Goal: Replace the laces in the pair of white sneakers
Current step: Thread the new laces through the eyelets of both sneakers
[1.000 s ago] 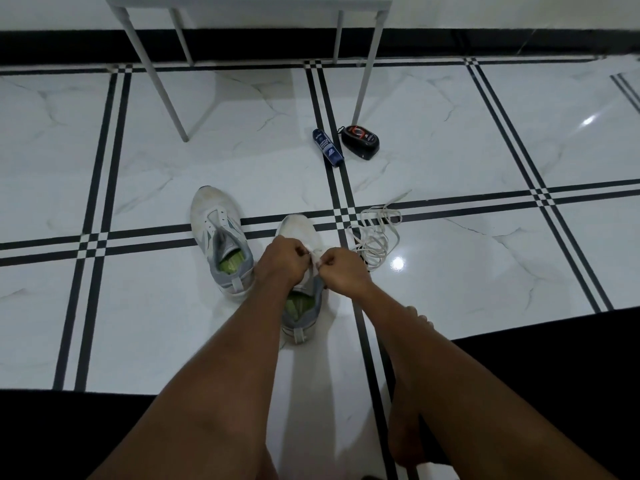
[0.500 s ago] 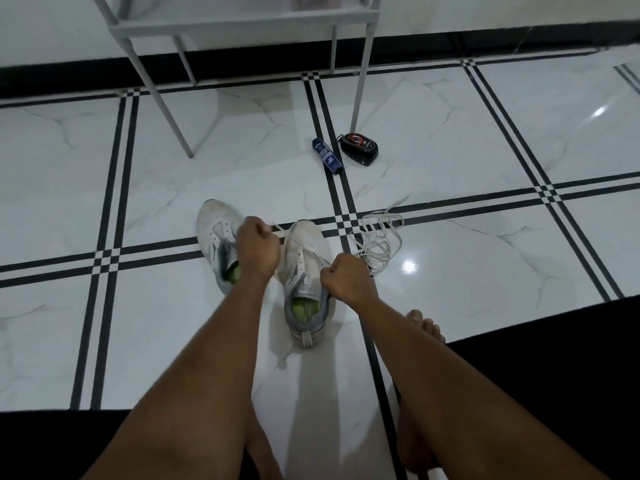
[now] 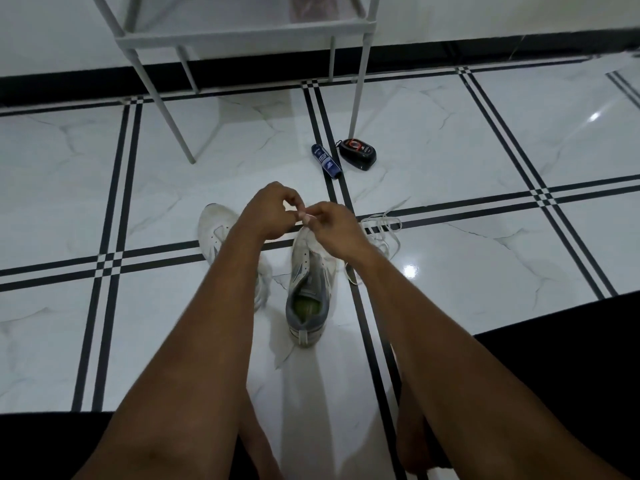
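Two white sneakers stand on the tiled floor, toes pointing away from me. The right sneaker (image 3: 308, 271) has a grey heel and green insole and shows empty eyelets. The left sneaker (image 3: 214, 230) is partly hidden behind my left forearm. My left hand (image 3: 268, 211) and my right hand (image 3: 329, 225) meet above the right sneaker's toe, and both pinch a thin white lace end (image 3: 306, 216) between fingertips. A loose pile of white laces (image 3: 382, 230) lies on the floor just right of my right wrist.
A blue tube (image 3: 326, 161) and a black shoe-polish case (image 3: 357, 154) lie beyond the sneakers. A white metal rack (image 3: 242, 39) stands at the back on thin legs. My bare feet rest on the floor near a black mat (image 3: 571, 323).
Both hands rose and came together above the right sneaker's toe, after being apart half a second ago with the lace stretched between them. The view tilted upward.
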`<move>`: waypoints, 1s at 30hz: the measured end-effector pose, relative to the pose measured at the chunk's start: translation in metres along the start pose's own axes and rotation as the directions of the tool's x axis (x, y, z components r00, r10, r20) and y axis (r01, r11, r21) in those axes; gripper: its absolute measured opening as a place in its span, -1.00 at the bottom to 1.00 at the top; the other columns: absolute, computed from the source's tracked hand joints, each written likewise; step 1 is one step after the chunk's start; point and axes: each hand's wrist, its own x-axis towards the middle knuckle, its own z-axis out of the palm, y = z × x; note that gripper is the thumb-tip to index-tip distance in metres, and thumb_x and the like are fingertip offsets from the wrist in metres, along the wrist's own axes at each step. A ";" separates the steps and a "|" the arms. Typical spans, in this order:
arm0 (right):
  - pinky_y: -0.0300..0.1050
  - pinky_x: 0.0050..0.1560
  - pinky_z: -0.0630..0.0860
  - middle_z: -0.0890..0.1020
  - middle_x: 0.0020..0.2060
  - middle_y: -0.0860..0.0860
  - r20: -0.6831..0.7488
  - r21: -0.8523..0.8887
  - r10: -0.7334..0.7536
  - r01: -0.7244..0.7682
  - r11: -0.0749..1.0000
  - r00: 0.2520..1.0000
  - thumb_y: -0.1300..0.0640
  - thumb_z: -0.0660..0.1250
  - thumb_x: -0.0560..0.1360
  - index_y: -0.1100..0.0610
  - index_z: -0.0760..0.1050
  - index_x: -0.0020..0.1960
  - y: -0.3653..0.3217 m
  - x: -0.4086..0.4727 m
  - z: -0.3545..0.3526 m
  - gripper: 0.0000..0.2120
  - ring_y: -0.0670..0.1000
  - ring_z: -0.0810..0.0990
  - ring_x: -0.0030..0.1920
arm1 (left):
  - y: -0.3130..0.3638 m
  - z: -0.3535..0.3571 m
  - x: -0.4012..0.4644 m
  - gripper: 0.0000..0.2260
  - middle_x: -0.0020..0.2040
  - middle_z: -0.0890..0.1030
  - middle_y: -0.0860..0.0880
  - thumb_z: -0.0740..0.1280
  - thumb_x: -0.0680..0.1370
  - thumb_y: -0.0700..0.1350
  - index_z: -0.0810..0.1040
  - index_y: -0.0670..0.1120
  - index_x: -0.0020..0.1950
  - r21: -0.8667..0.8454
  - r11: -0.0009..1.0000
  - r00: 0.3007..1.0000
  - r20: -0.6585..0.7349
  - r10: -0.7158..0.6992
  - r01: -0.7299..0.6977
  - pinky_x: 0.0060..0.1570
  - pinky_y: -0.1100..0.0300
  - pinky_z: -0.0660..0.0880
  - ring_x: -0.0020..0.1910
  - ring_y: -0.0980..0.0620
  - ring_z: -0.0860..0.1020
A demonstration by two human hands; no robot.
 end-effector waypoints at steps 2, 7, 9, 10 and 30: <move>0.08 0.10 0.69 0.78 -0.18 -0.06 -0.002 0.066 0.045 -0.044 0.997 0.999 -0.04 0.45 0.64 0.11 0.72 0.05 0.003 0.003 -0.004 -0.79 -0.04 0.76 -0.07 | 0.000 0.006 0.000 -0.91 0.04 0.61 0.07 0.55 0.48 -0.04 0.67 0.12 -0.15 -0.069 0.997 1.000 -0.017 -0.019 0.018 -0.08 0.18 0.49 -0.08 0.05 0.61; 0.02 -0.09 0.70 0.73 -0.24 0.03 -0.073 0.096 0.158 -0.151 0.984 0.985 0.16 0.38 0.67 0.20 0.71 -0.01 0.031 0.006 -0.008 -0.82 -0.02 0.73 -0.28 | -0.014 0.038 -0.011 -0.78 -0.02 0.66 -0.02 0.59 0.47 0.01 0.62 -0.03 -0.03 -0.036 0.982 0.977 0.106 -0.183 0.188 0.01 0.01 0.64 -0.01 -0.06 0.64; 0.09 -0.04 0.70 0.71 -0.19 0.06 -0.102 -0.010 0.204 -0.206 0.978 0.974 0.16 0.34 0.66 0.18 0.70 -0.05 0.046 0.005 -0.006 -0.79 0.07 0.74 -0.19 | -0.018 0.056 -0.021 -0.68 0.02 0.66 -0.04 0.59 0.44 0.09 0.63 -0.07 0.02 0.086 0.971 0.948 0.211 -0.237 0.224 0.01 0.04 0.61 0.00 -0.07 0.63; 0.07 -0.01 0.68 0.71 -0.16 0.05 -0.139 -0.082 0.211 -0.223 0.971 0.968 0.17 0.32 0.64 0.17 0.69 -0.09 0.053 0.004 -0.006 -0.79 0.10 0.73 -0.12 | -0.021 0.066 -0.025 -0.62 0.04 0.65 -0.04 0.58 0.43 0.14 0.63 -0.08 0.08 0.111 0.969 0.943 0.227 -0.242 0.221 -0.02 0.08 0.56 0.03 -0.06 0.61; -0.10 0.05 0.52 0.72 0.01 0.14 0.019 -0.328 0.100 -0.088 0.941 0.995 0.35 0.33 0.55 0.19 0.72 0.02 0.076 -0.025 0.058 -0.80 0.14 0.66 0.05 | -0.054 0.087 -0.045 -0.71 0.08 0.71 -0.05 0.24 0.57 -0.26 0.72 -0.14 0.15 -0.237 0.909 0.939 0.094 -0.332 0.344 -0.01 0.25 0.47 0.08 -0.03 0.65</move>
